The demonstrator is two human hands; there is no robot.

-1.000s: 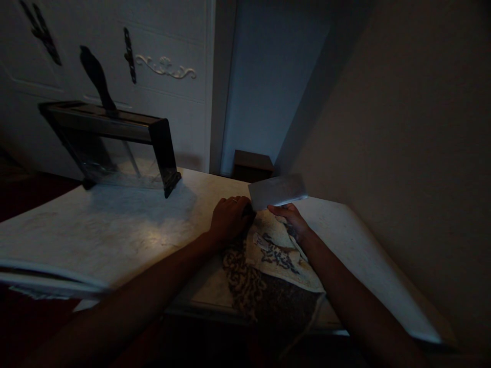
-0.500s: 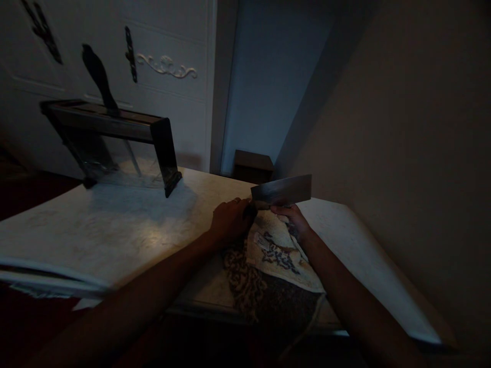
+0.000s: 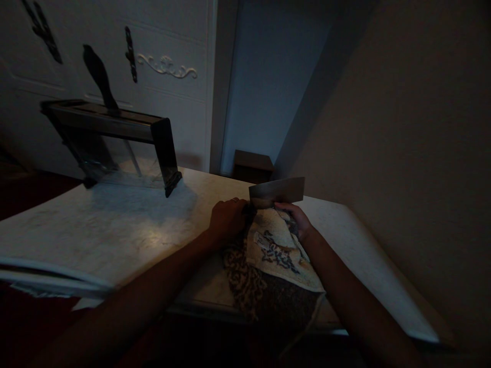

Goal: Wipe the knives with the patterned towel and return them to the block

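A cleaver with a broad rectangular blade (image 3: pixel 276 191) is held above the tabletop, its flat side facing me and its free end to the right. My left hand (image 3: pixel 229 218) is closed around its dark handle at the left end. My right hand (image 3: pixel 296 215) is closed on the upper part of a patterned cloth (image 3: pixel 274 250), its fingertips at the lower edge of the blade. Cream with dark figures, the cloth drapes toward me over the table's front edge; a brown and dark patterned part lies beneath. Some of the right fingers are hidden by the cloth.
The pale marbled table (image 3: pixel 126 225) stretches left and right. On its left stands a black-framed, clear-sided device (image 3: pixel 157 133) with an upright handle. Behind are white panelled doors (image 3: pixel 172 102) and a dark box (image 3: pixel 253 161). A brown wall (image 3: pixel 402 128) borders the right.
The cleaver blade has shifted slightly left and tilted a little. My left hand has moved slightly left with it. The right fingertips now sit a little farther right along the blade's lower edge.
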